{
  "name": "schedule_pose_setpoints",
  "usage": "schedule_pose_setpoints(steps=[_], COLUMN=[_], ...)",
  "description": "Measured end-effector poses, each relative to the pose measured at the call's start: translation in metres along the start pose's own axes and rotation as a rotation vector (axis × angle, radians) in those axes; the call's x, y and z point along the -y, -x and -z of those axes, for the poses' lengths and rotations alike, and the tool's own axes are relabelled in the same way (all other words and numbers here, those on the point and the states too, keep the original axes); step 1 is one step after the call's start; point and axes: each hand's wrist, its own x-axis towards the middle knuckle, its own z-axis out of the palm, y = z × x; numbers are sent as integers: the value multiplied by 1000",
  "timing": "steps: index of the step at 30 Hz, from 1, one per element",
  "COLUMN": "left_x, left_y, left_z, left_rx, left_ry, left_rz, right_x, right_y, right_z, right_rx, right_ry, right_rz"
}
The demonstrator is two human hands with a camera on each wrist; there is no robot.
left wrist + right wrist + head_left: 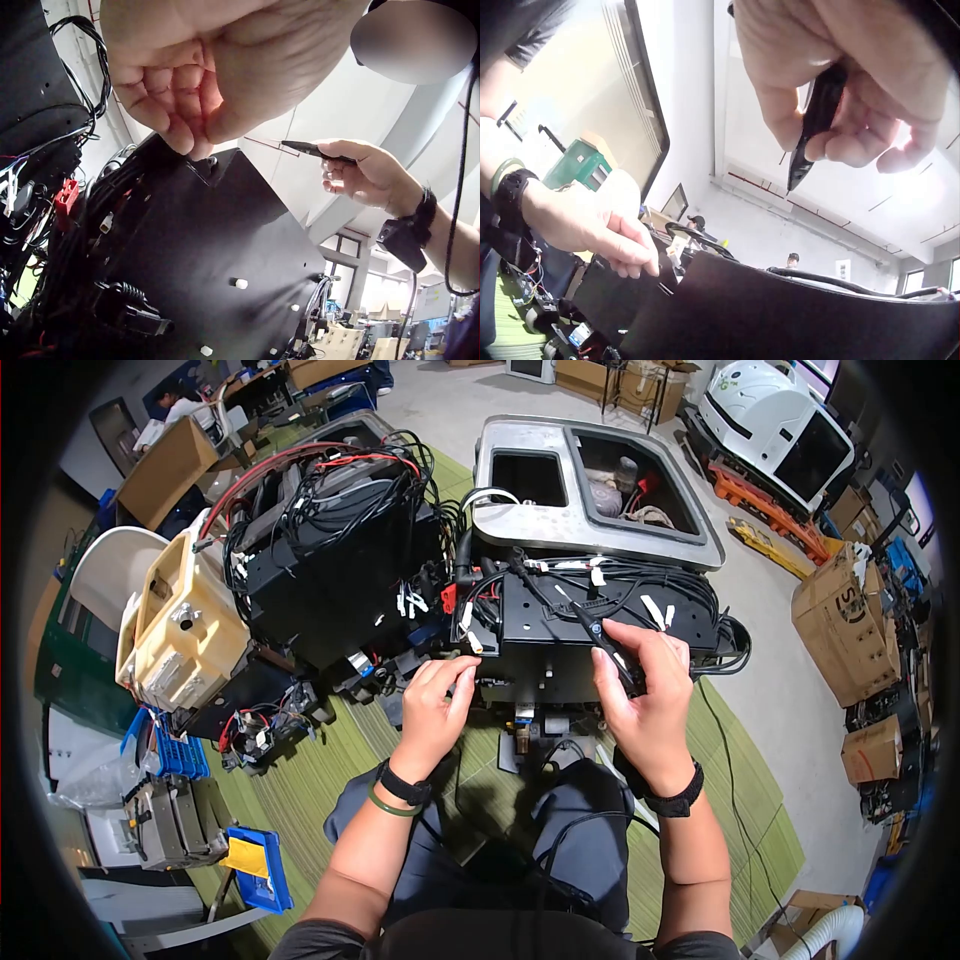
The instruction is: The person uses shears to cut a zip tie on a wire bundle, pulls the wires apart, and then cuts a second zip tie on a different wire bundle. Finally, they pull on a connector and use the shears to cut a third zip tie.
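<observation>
My right hand [650,690] grips a slim, pen-shaped black screwdriver [590,624] with a small blue mark on its body. Its thin metal tip points up and away, over the black metal panel [540,622]. In the right wrist view the screwdriver's dark body [821,112] sits between thumb and fingers. My left hand [436,705] is at the panel's near left corner, fingers bent and thumb close to them. A small white connector [473,641] lies just beyond its fingertips. From the left wrist view I cannot tell whether the left fingers [180,135] pinch anything small.
Bundled black cables [640,575] run along the panel's far side, below a silver metal frame [500,530]. Another black unit heaped with cables [340,510] stands to the left, beside a cream plastic housing [190,615]. Cardboard boxes [845,625] are stacked at right.
</observation>
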Motion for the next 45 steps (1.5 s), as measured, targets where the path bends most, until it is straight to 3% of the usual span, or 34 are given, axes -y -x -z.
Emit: schedule_pose_setpoints(steps=[10,14,22,31,45], left_x=[1,2,0,-10,-4], left_y=[0,0,6,0,3], left_z=[-1,0,3,-8,-6], left_rx=[-2,6,18,39,41], left_ry=[-20,-38,-81,-65,-86], left_rz=[-3,-17,-14,-11,-33], right_x=[4,10,2,26,18], right_y=[-19,-24,3,-19,-16], right_z=[-18,-16,-2,37,36], right_rx=[108,47,65,180,150], right_ry=[-97,-149,-4,171,104], right_rz=[-81,-186,-126,-123,-142])
